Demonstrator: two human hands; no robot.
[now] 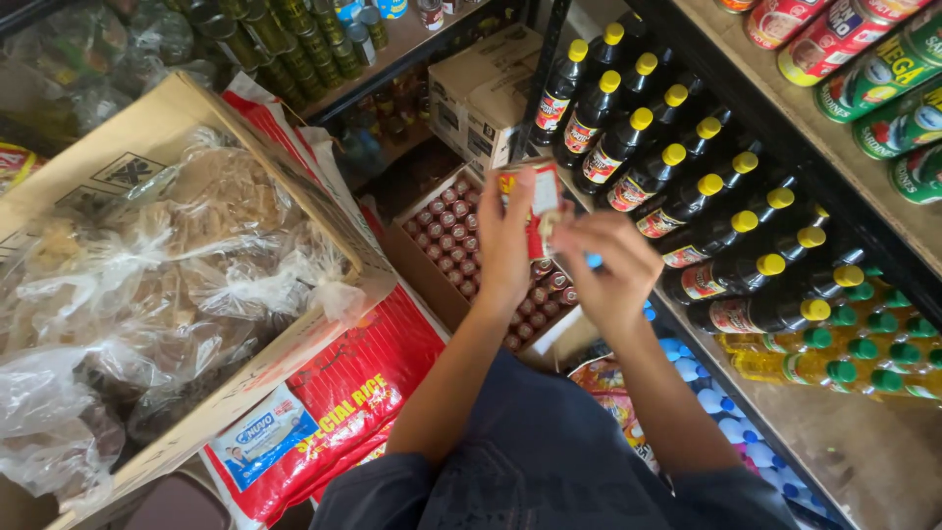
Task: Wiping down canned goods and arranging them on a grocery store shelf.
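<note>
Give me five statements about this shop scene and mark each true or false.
1. Both hands hold a small red and white packet. True.
2. The dark bottles on the shelf have green caps. False: their caps are yellow; the green caps sit on the paler bottles beyond them.
3. The open carton below the hands holds small red-lidded jars. True.
4. The large cardboard box on the left holds cans. False: it holds knotted clear plastic bags.
5. The left hand is resting on the red rice sack. False: it is raised, on the packet.
</note>
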